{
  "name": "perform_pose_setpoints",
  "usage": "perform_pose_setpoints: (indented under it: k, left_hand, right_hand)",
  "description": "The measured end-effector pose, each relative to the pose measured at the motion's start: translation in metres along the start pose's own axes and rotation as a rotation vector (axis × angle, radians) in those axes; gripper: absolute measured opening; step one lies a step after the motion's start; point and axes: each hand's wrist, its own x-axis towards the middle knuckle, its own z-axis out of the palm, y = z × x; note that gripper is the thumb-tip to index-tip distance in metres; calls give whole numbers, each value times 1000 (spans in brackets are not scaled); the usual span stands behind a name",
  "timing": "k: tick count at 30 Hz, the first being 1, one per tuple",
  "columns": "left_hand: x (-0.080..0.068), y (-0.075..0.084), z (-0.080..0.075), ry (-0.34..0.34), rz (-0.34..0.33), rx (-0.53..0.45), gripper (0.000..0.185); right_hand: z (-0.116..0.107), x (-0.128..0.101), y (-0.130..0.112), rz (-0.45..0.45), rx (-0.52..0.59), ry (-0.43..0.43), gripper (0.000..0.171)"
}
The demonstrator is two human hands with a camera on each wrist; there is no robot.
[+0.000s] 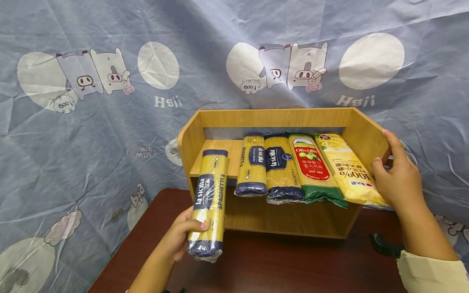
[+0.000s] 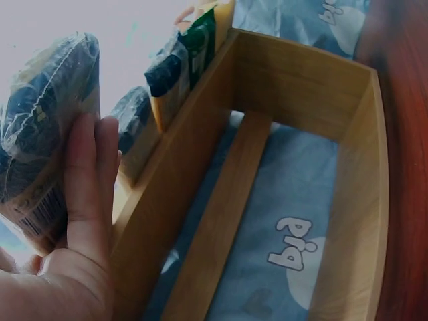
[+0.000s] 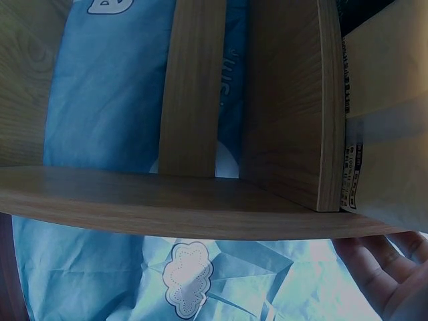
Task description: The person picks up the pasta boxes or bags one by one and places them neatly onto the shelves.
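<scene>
My left hand (image 1: 178, 235) grips a pack of spaghetti (image 1: 209, 195) by its lower part, thumb across the front. The yellow pack with dark blue ends is tilted upright before the left part of a wooden shelf (image 1: 272, 118). In the left wrist view, fingers lie along the wrapped pack (image 2: 50, 127). My right hand (image 1: 401, 181) holds the shelf's right side panel, its thumb inside and its fingers at the outer face. Beside that thumb lies a pale yellow noodle pack (image 1: 346, 169) on the upper board.
Two more blue-ended spaghetti packs (image 1: 253, 162) and a red and green pasta pack (image 1: 315, 167) lie in a row on the upper board, ends jutting past its front edge. The shelf stands on a dark red table (image 1: 278, 260) against a printed blue cloth (image 1: 205, 53).
</scene>
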Motion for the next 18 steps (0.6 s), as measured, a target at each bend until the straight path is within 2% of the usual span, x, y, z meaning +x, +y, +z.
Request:
perform_pose_setpoints:
  k: [11,18]
  left_hand:
    - [20,14,-1,17,-53,-42,57]
    - [37,26,-1,0,-83,-75,59]
  right_hand:
    - [0,0,0,-11,1,11,72]
    - [0,0,0,-8,-4,12,72]
